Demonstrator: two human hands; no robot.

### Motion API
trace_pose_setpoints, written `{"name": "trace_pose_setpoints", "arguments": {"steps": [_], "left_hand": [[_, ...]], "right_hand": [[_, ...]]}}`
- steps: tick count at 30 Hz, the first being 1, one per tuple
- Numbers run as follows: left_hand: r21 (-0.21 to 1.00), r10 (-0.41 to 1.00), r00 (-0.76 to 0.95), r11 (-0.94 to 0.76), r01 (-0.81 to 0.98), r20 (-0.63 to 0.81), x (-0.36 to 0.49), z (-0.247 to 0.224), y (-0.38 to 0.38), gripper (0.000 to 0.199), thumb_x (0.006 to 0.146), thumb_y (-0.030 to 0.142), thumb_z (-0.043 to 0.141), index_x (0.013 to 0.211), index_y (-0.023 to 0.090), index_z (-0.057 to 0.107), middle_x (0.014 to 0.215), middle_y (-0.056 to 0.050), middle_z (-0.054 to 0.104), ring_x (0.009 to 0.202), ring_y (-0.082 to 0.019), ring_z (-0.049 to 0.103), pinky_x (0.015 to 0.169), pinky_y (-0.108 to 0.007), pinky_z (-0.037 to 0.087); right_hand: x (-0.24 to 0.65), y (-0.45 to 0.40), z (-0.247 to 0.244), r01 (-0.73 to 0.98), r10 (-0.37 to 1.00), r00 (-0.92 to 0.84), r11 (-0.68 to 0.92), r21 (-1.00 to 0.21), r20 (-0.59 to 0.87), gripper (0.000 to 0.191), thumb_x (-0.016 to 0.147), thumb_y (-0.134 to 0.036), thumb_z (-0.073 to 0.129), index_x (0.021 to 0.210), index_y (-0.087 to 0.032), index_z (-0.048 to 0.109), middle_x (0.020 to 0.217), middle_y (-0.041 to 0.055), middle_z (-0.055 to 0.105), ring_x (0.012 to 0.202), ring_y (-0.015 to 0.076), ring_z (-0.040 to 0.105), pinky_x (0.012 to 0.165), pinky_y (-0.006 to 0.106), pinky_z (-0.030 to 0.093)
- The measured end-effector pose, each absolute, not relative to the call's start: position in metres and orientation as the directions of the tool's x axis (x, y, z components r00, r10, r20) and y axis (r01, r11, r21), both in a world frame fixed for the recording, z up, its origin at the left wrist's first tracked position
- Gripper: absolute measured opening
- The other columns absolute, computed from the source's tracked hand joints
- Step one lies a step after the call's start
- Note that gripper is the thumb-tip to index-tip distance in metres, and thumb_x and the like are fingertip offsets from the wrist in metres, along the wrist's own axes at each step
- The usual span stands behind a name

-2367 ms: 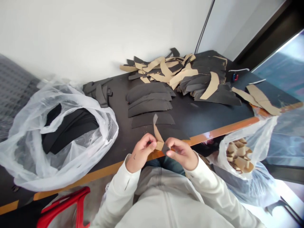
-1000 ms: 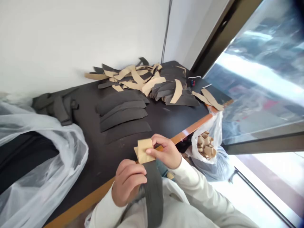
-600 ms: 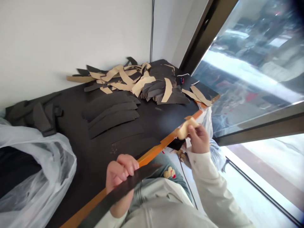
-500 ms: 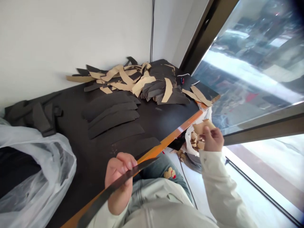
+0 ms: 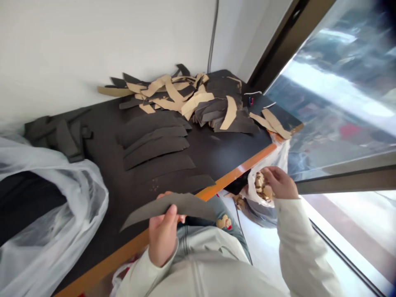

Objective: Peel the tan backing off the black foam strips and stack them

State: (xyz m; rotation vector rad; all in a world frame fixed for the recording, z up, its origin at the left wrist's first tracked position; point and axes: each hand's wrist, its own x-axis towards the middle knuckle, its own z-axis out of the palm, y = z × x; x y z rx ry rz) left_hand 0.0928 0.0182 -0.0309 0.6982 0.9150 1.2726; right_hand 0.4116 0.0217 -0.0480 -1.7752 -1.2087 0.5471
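Dark curved strip [image 5: 173, 207] gripped in left hand [image 5: 162, 236]; right hand [image 5: 280, 183] half-open at plastic bag of tan scraps [image 5: 259, 190].

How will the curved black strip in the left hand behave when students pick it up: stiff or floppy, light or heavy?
The strip seems fairly stiff but bendable: held near its middle by the left hand, its ends stick out with little droop. It is probably light, pinched in one hand. Its matte surface suggests little slipperiness.

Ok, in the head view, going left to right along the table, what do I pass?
Folded dark straps, stacked curved black strips, heap of black and tan strips, two loose tan strips.
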Motion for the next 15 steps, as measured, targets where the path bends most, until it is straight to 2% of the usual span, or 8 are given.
{"name": "trace_pose_setpoints", "arguments": {"steps": [2,4,5,7,9,11,15], "left_hand": [[0.858,0.981,0.043,0.189,-0.477,-0.192,0.1,-0.037,0.016,0.026,0.083,0.043,0.066,0.085,0.019,0.055,0.075,0.002,0.051,0.058,-0.01,0.046,0.053,-0.023,0.043],[0.867,0.982,0.054,0.183,-0.463,-0.179,0.103,-0.043,0.014,0.028,0.083,0.045,0.065,0.087,0.019,0.055,0.079,0.001,0.052,0.06,-0.01,0.047,0.054,-0.024,0.043],[0.878,0.983,0.058,0.18,-0.443,-0.172,0.102,-0.044,0.013,0.027,0.084,0.045,0.064,0.088,0.02,0.055,0.081,0.0,0.052,0.061,-0.01,0.048,0.055,-0.024,0.044],[0.929,0.987,0.045,0.162,-0.334,-0.156,0.095,-0.045,0.01,0.025,0.088,0.044,0.06,0.091,0.02,0.055,0.083,0.0,0.052,0.064,-0.011,0.05,0.059,-0.025,0.046],[0.983,0.992,-0.028,0.122,-0.139,-0.127,0.085,-0.043,0.009,0.022,0.09,0.042,0.058,0.095,0.021,0.055,0.085,-0.001,0.053,0.07,-0.012,0.052,0.066,-0.026,0.047],[0.994,0.984,-0.149,0.109,0.031,-0.103,0.073,-0.04,0.009,0.021,0.09,0.039,0.059,0.1,0.021,0.054,0.091,-0.002,0.055,0.073,-0.012,0.053,0.07,-0.025,0.048],[0.99,0.942,-0.314,0.136,0.026,-0.121,0.058,-0.043,0.013,0.024,0.088,0.036,0.061,0.105,0.024,0.048,0.097,0.0,0.054,0.064,-0.008,0.053,0.06,-0.021,0.047]], "right_hand": [[0.36,0.02,-0.039,0.419,0.961,0.272,-0.076,-0.905,0.045,0.038,0.085,-0.06,0.055,0.095,-0.024,0.057,0.082,0.0064,0.066,0.073,0.02,0.066,0.06,0.031,0.055],[0.305,0.016,-0.033,0.274,1.0,-0.014,0.001,-0.962,-0.003,0.049,0.078,-0.062,0.063,0.109,-0.024,0.054,0.099,0.0083,0.066,0.091,0.0231,0.066,0.074,0.035,0.057],[0.283,0.015,-0.032,0.21,0.996,-0.093,0.011,-0.978,-0.009,0.048,0.078,-0.057,0.066,0.11,-0.024,0.052,0.099,0.0073,0.065,0.09,0.0217,0.065,0.075,0.034,0.056],[0.253,0.015,-0.033,0.126,0.992,-0.123,-0.008,-0.992,-0.024,0.037,0.083,-0.049,0.064,0.108,-0.026,0.048,0.09,0.0028,0.064,0.078,0.0168,0.063,0.069,0.03,0.054],[0.247,0.02,-0.037,0.16,0.996,-0.087,0.006,-0.987,-0.008,0.03,0.084,-0.044,0.064,0.102,-0.026,0.047,0.084,-0.0001,0.062,0.073,0.0147,0.061,0.067,0.028,0.051],[0.256,0.03,-0.041,0.279,0.996,-0.089,0.049,-0.959,0.025,0.029,0.082,-0.042,0.067,0.1,-0.026,0.05,0.087,0.0005,0.063,0.08,0.0158,0.062,0.072,0.029,0.051],[0.279,0.052,-0.041,0.444,0.981,-0.19,0.108,-0.89,0.024,0.028,0.082,-0.042,0.066,0.099,-0.025,0.052,0.088,0.0027,0.066,0.083,0.0176,0.064,0.075,0.03,0.051]]}}
